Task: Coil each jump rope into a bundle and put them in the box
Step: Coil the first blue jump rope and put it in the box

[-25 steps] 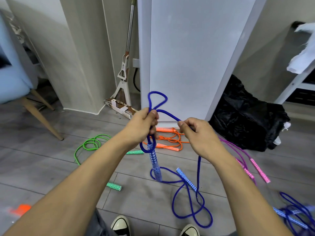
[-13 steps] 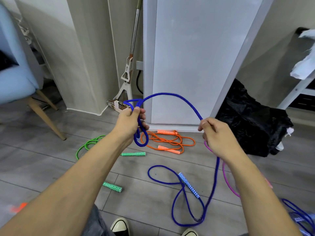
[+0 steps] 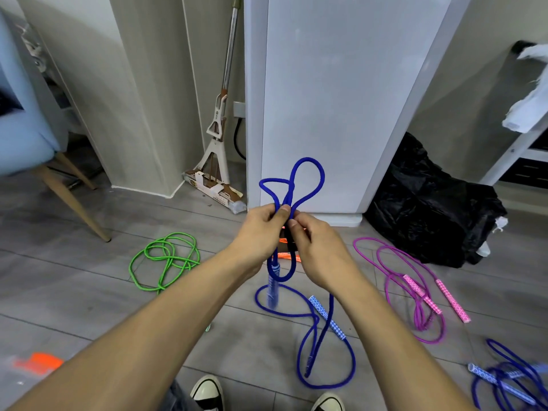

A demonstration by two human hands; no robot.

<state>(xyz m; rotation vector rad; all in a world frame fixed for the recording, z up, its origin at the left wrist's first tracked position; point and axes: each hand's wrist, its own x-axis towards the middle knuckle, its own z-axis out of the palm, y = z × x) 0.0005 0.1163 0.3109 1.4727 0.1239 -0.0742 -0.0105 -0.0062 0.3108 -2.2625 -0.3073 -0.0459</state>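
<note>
A: From nine o'clock inward, what's lying about?

B: A green jump rope point(image 3: 166, 260) sprawls loose on the floor at about nine o'clock, untouched. At centre, the left hand point(image 3: 261, 229) is clenched around the gathered strands of the blue jump rope point(image 3: 292, 185), two loops standing up above the fist toward twelve.

A: And the other hand?

B: The right hand point(image 3: 315, 247) sits touching the left, fingertips pinching the same strands just below the loops. One patterned handle point(image 3: 273, 284) hangs beneath the hands; the other handle point(image 3: 326, 315) lies on the floor at six among the slack.

A: How will it handle?

B: Light and limp, I'd judge. The cord keeps no shape, so loops spring apart unless gripped at their crossing. Take it there, not by the handles.

A: Further right?

B: A pink jump rope point(image 3: 415, 280) at three o'clock, another blue rope point(image 3: 504, 378) at five. No box in view.
</note>
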